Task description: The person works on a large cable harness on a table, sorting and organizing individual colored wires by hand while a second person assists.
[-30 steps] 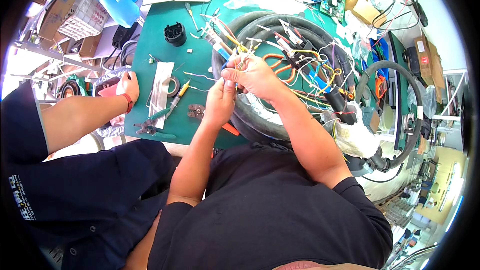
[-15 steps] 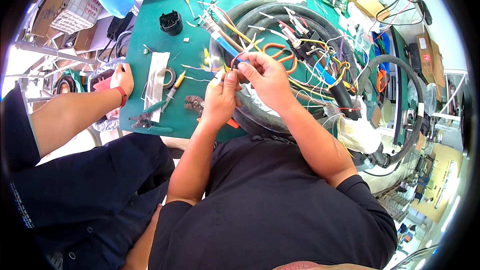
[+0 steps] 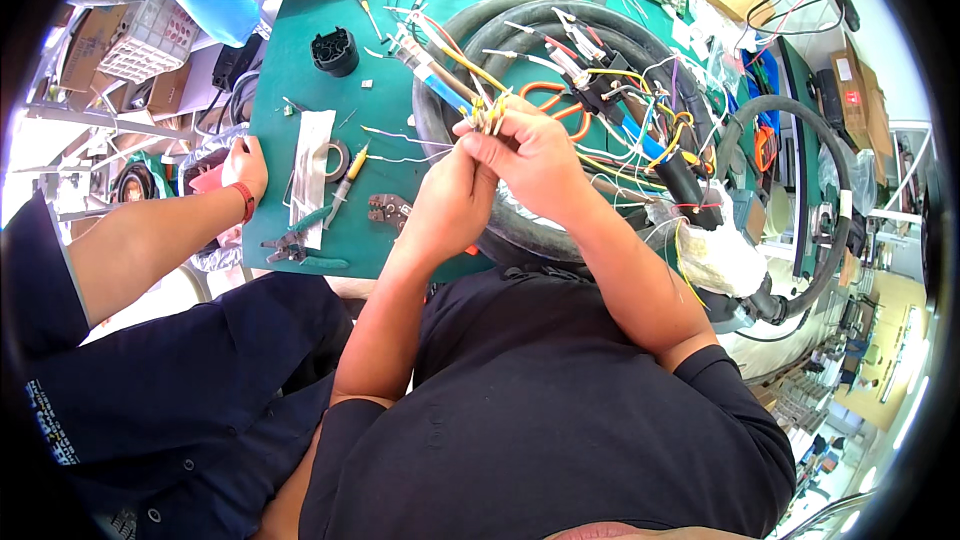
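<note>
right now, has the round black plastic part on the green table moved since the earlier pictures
No: the round black plastic part keeps its place beside the small white piece on the green table; the camera's view has shifted instead.

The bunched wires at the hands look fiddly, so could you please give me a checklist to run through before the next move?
1. Wires held by the right hand: ok, bunched ends stick up beyond it.
2. Grip of the left hand: cannot tell, its fingertips are hidden.
3. Each wire end distinguishable: cannot tell, too small.
4. Grey hand tool fully uncovered: not ok, the left forearm hides part.
5. Co-worker's hand clear of the wires: ok, it is at the left edge of the green table.
</note>
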Demonstrator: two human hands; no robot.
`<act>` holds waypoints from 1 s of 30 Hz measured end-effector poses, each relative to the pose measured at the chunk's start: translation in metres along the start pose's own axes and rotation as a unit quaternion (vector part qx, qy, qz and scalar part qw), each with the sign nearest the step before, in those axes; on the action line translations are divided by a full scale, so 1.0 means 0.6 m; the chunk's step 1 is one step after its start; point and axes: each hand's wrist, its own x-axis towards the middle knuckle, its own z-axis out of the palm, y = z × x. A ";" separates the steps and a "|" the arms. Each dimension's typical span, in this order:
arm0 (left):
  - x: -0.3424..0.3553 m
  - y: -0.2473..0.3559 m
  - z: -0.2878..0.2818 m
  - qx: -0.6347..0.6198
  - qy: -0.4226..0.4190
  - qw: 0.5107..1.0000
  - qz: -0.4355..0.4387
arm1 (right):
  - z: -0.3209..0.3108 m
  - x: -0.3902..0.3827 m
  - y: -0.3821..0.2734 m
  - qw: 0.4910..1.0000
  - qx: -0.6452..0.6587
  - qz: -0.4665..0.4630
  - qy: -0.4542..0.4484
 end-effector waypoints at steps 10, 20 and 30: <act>-0.009 -0.028 0.007 -0.316 0.018 0.944 -0.096 | 0.005 0.002 0.023 0.941 0.296 0.166 -0.004; -0.010 -0.018 0.008 -0.326 0.087 0.934 -0.114 | 0.011 -0.017 0.035 0.938 0.315 0.136 0.052; -0.010 -0.015 0.006 -0.350 0.076 0.924 -0.133 | 0.009 -0.008 0.025 0.924 0.362 0.115 0.034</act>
